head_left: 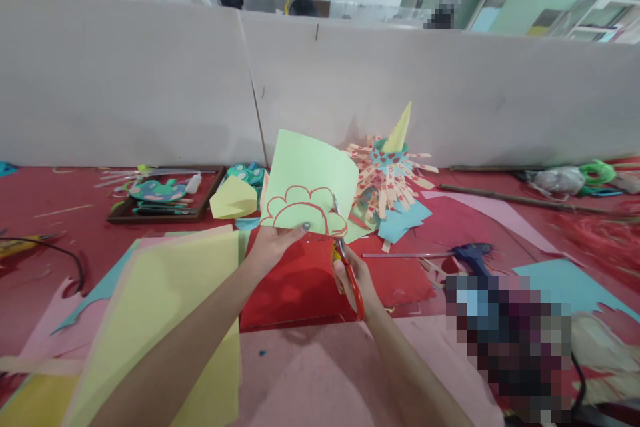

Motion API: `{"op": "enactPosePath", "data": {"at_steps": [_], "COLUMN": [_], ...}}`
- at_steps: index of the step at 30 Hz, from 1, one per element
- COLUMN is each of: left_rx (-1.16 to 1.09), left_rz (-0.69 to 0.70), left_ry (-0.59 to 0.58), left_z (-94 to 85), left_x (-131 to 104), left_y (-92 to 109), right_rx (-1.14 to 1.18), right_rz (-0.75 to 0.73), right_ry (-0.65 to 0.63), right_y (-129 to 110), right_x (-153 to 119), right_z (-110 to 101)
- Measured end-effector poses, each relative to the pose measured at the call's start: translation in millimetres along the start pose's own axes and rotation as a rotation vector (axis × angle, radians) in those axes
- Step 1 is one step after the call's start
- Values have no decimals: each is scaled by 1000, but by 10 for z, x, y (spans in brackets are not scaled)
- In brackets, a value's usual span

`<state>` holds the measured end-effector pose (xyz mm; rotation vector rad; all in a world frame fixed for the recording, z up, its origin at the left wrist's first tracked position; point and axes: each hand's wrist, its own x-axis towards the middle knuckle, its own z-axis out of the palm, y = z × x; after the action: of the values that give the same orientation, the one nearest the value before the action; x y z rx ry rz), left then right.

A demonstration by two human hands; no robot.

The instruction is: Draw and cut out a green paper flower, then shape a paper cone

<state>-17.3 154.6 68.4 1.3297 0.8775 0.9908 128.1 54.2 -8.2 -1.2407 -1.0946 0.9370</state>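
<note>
A sheet of light green paper (313, 163) stands tilted in front of me, with a scalloped, flower-like outline drawn on it in red-brown. My left hand (283, 240) pinches its lower edge, thumb on the near face. In my right hand (357, 277) are scissors (354, 280) with red-orange handles, gripped around the loops. Their blades point up at the paper's lower right, beside the drawn outline. Whether the blades are fully closed is hard to see. Below both hands lies red paper (285, 287) on the table.
Yellow sheets (170, 320) lie at the left. A wooden tray (115, 217) holds tools and a painted cutout. Behind the paper stands a paper-strip craft (390, 173) with a yellow cone. A blue glue gun (473, 257) and blue paper (570, 287) are at the right, before a white partition (150, 80).
</note>
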Motion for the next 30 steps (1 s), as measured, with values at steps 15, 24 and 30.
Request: {"op": "enactPosePath", "data": {"at_steps": [15,24,30], "left_rx": [231,325,363], "left_rz": [-96,-81,-65], "left_ry": [-228,-437,-414], "left_z": [-179,-158,-128], "left_x": [77,-11,-14], "left_y": [180,313,358], "right_rx": [3,-42,34], "right_rz": [35,63,64], "right_ry": [195,211,111], "right_y": [-89,-111,-91], "right_x": [-14,-21,-8], "right_z": [29,35,30]}}
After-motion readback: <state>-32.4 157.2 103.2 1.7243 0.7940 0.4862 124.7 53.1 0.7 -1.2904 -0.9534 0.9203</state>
